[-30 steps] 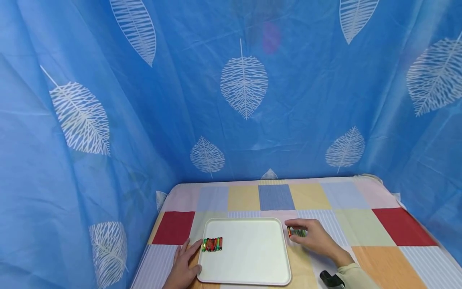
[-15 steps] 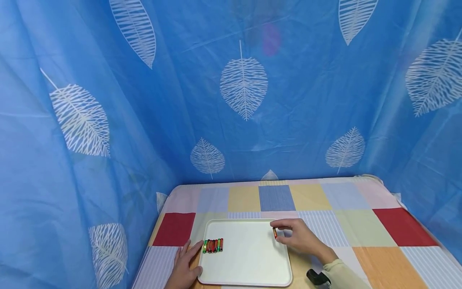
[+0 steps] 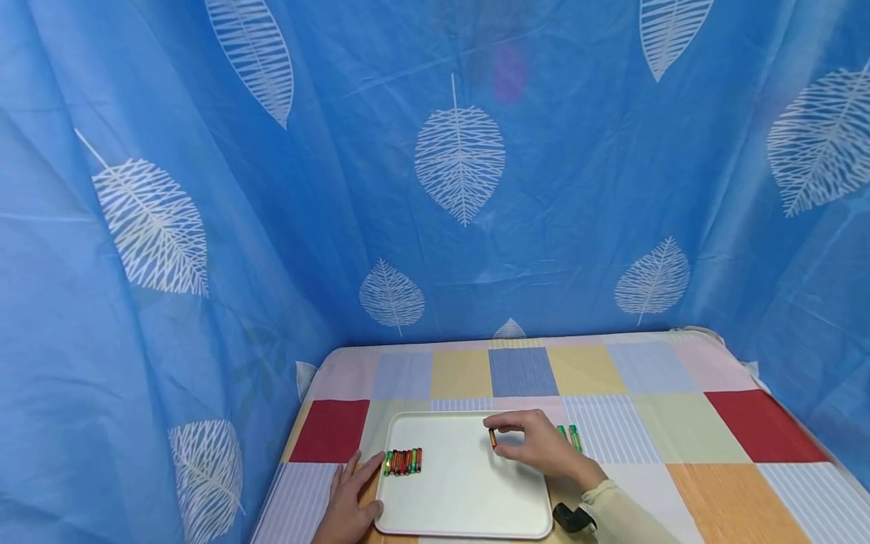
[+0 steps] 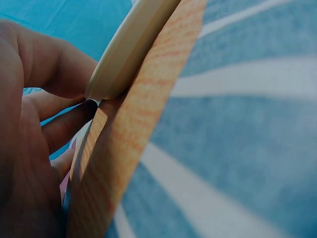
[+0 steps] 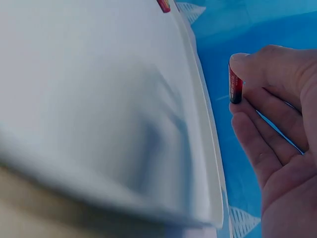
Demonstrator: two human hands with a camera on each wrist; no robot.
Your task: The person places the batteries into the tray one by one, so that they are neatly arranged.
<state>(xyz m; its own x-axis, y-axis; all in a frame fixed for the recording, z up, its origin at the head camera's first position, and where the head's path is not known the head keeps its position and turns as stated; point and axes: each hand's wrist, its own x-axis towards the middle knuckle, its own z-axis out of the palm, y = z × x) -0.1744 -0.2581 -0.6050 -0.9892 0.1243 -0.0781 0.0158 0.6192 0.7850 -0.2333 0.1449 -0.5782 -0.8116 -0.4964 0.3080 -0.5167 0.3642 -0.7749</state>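
My right hand (image 3: 542, 444) pinches a small red and black battery (image 5: 235, 84) by its ends between thumb and fingertip, above the right half of the white tray (image 3: 469, 499). In the right wrist view the battery is apart from the tray surface. A row of several red and green batteries (image 3: 403, 462) lies side by side along the tray's left edge. Beside that edge my left hand (image 3: 348, 502) rests, its thumb and index finger touching the rim, fingers fairly straight. The left wrist view shows the fingers against the tray's rim (image 4: 126, 54).
On the patchwork tablecloth (image 3: 462, 370), right of the tray, green batteries (image 3: 575, 437) lie partly behind my right hand. A black strapped device (image 3: 572, 518) sits at the right wrist. Blue leaf-print curtains (image 3: 462, 264) hang behind and at both sides.
My right hand has carried the red and black battery leftward from the tablecloth to over the tray. Green batteries at the right have come into view behind it. The left hand stays put.
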